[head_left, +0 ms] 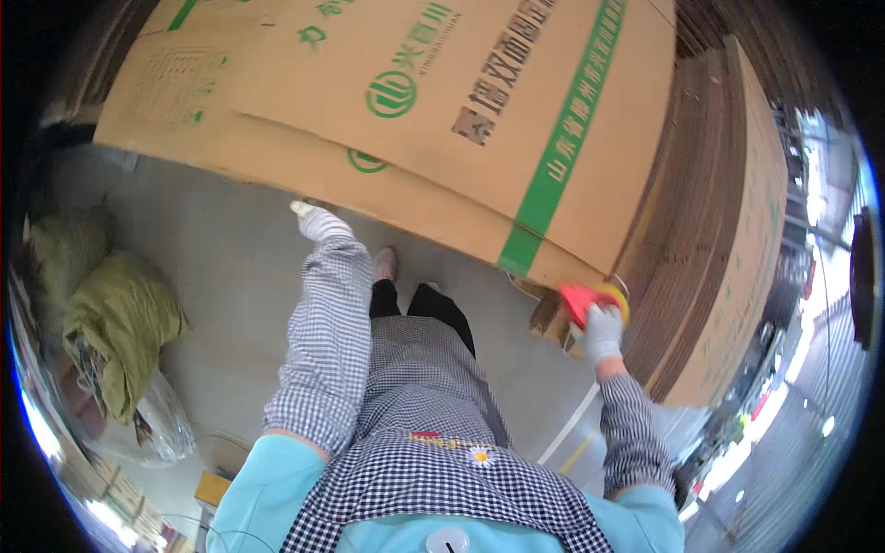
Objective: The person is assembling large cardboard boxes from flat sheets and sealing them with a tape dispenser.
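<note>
A large brown flattened cardboard carton (433, 157) with green and black print lies across the top of the view. My left hand (321, 223), in a pale glove, is at its near edge; the fingers look closed around the rim, though most of them are hidden. At the carton's near right corner, my right hand (601, 332), gloved too, grips a red tape dispenser (581, 300). A yellow tape roll (613, 300) shows behind the dispenser, partly covered by the fingers.
A tall stack of flattened cartons (691, 212) stands at the right. Green woven sacks (124, 309) and a clear plastic bag (157, 429) lie on the grey floor (226, 212) at the left. My feet stand close under the carton's near edge.
</note>
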A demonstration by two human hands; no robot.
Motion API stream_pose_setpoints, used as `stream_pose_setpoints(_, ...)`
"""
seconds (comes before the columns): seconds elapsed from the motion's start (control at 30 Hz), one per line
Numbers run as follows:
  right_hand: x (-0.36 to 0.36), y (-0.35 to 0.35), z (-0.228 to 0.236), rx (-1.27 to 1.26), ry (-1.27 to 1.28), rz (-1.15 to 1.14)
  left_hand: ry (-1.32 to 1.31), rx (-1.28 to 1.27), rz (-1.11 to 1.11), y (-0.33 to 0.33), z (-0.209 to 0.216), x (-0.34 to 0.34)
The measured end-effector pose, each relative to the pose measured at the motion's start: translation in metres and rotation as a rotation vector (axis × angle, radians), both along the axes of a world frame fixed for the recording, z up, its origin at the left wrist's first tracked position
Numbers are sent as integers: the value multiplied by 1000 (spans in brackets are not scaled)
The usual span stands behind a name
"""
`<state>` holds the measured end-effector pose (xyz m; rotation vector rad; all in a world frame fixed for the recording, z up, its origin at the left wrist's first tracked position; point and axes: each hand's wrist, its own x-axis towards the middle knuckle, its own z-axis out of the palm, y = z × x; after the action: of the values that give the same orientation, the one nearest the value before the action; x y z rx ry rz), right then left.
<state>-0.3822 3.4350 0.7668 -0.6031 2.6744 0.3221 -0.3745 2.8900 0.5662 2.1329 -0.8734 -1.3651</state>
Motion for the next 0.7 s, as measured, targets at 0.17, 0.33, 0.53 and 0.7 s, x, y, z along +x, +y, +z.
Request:
stream_pose_setpoints(0.17, 69, 81, 7, 200, 168, -524, 99, -775, -921, 157, 81, 9)
stream_pose_setpoints(0.33, 114, 95, -17, 80, -38, -589, -483, -759, -1036, 185, 59, -43)
stream_pose_setpoints(0.53, 166, 158, -17, -33, -216, -864, -129, -541, -296, -6, 25, -62)
stream_pose_setpoints(0.7, 200, 194, 6, -271, -196, -1001, 1154, 42, -150, 167, 29, -29)
